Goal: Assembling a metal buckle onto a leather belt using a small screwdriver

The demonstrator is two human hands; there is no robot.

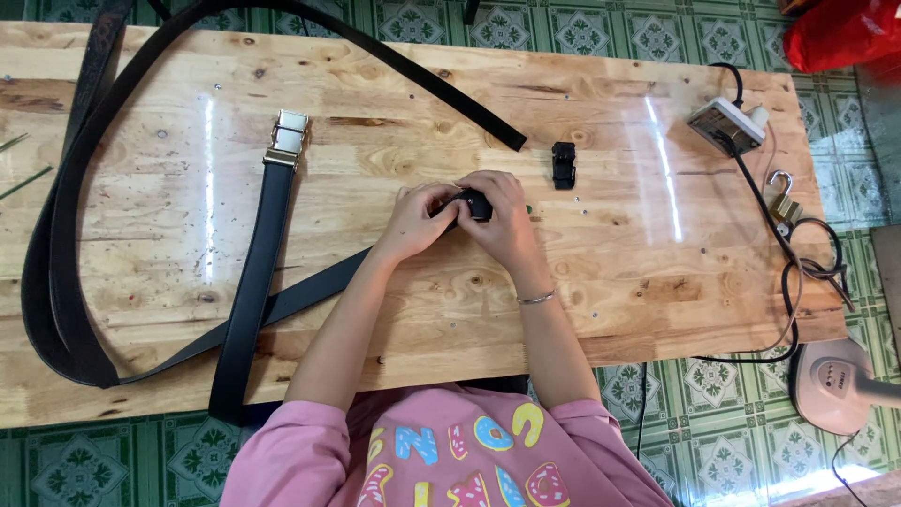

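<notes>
Just left of the loose black clip [563, 164] on the wooden table [657, 282], left hand [413, 223] and right hand [502, 221] pinch a black belt end [477, 204] between closed fingertips, its strap trailing left.

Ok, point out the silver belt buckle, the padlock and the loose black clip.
silver belt buckle [287, 138], head view, middle of its plate.
padlock [785, 208], head view, brass body.
loose black clip [563, 164], head view, its centre.

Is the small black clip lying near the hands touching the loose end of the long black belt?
Apart. The head view shows bare wood between the black clip and the belt end.
</notes>
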